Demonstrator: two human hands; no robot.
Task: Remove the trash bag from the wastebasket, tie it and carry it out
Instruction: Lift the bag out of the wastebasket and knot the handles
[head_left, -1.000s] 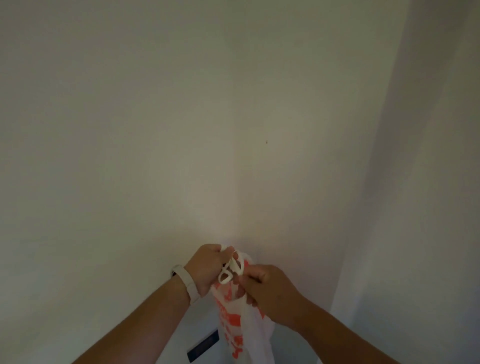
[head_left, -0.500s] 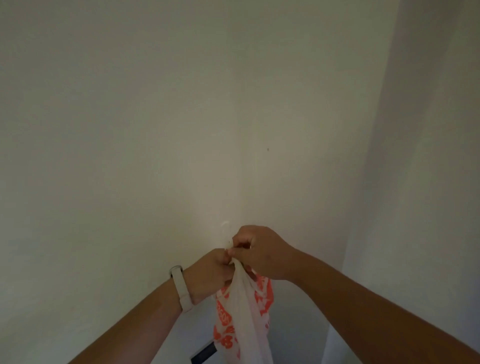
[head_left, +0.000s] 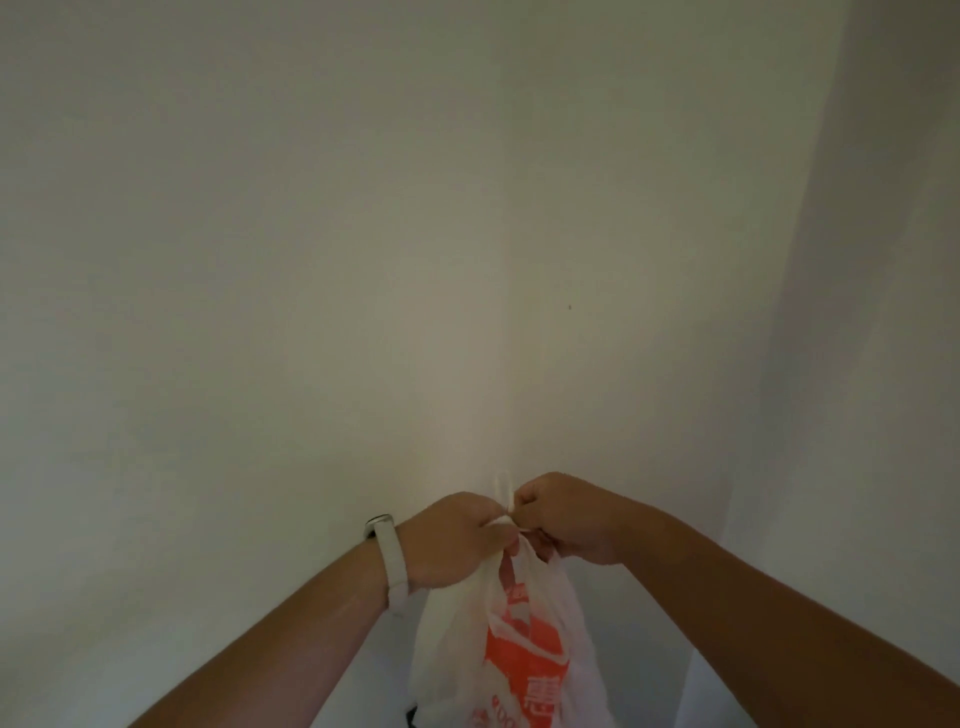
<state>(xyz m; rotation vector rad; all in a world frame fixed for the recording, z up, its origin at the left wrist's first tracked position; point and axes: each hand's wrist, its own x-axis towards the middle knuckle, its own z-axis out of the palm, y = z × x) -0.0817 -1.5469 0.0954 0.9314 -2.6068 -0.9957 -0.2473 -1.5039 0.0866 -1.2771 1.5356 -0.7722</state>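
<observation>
1. The bag (head_left: 519, 644) carries orange print with pale characters near its lower right, but the folds and blur make none of it readable. More orange marks near the bottom edge look like digits, also too broken to read.
2. The bag's lower part is cut off by the bottom edge of the picture, so what it holds and how full it is cannot be told. A small dark shape (head_left: 412, 716) peeks out at the bag's lower left, mostly hidden behind the plastic; it cannot be identified.
3. The bag hangs in the air in front of a wall corner (head_left: 498, 364), gathered at its top between both hands, low and centre in the view.
4. The left hand (head_left: 452, 540) is closed into a fist with its fingers clamped on a twisted white handle strip. The right hand (head_left: 563, 517) is closed on the other strip, knuckles up, just beside and touching the left hand.
5. A thin loop of handle (head_left: 503, 486) sticks up above the two fists. Whether a knot is formed is hidden by the fingers.
6. The plastic is thin, white, part see-through and creased, widening downward from the pinched neck.
7. A pale smooth band (head_left: 390, 558) circles the left wrist. The walls are plain and matt, with one tiny dark speck (head_left: 570, 307) on the right.
</observation>
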